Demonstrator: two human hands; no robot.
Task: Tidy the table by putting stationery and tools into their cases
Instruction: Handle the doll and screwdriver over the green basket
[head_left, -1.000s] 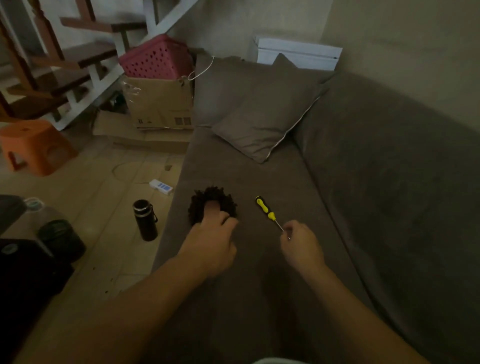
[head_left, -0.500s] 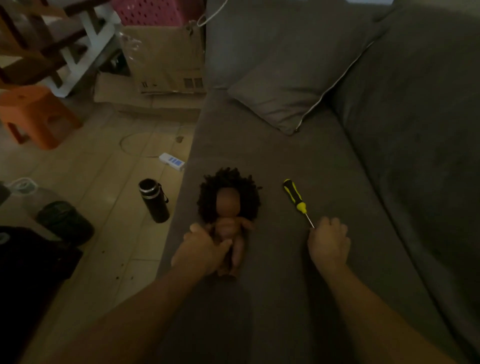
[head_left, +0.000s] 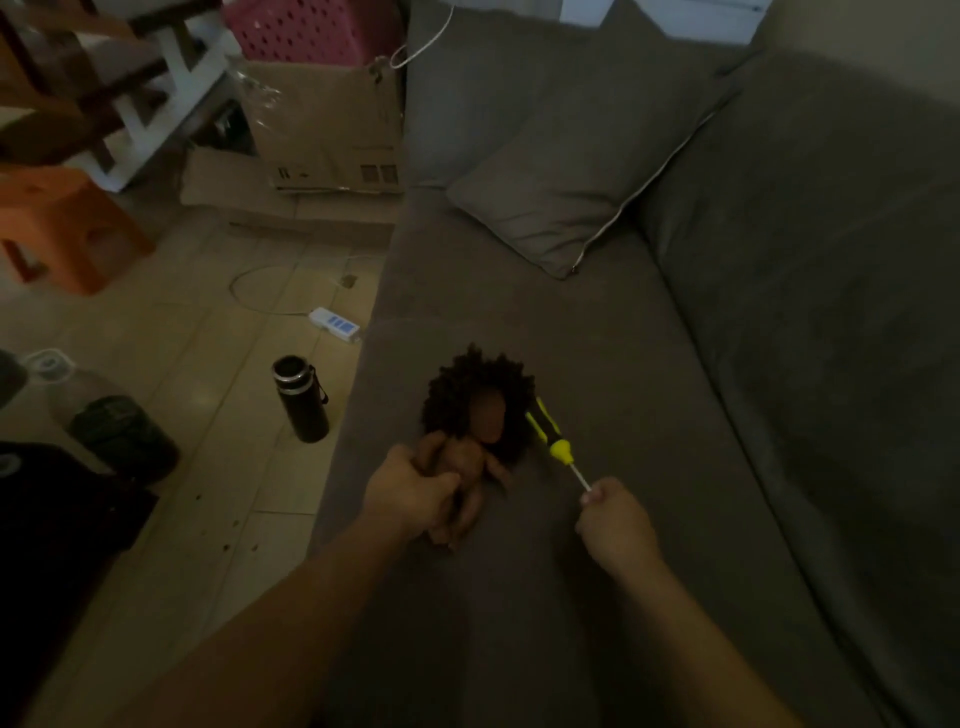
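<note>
Presently, right hand (head_left: 615, 522) pinches the yellow-and-black screwdriver (head_left: 551, 439) by its metal shaft, apparently for lifting; left hand (head_left: 410, 493) grips the dark-haired brown doll (head_left: 475, 441) on the grey sofa (head_left: 623, 389).

Yellow-and-black screwdriver (head_left: 549, 435) lies diagonally on the sofa (head_left: 649, 389), handle pointing away.

Screwdriver (head_left: 546, 432) yellow-black; doll (head_left: 480, 415) brown, black hair; sofa (head_left: 675, 389) grey; stool (head_left: 67, 228) orange.

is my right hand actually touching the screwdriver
Touching. The head view shows the right hand pinching the end of the metal shaft of the screwdriver, whose yellow handle lies beside the hair of the doll.
</note>
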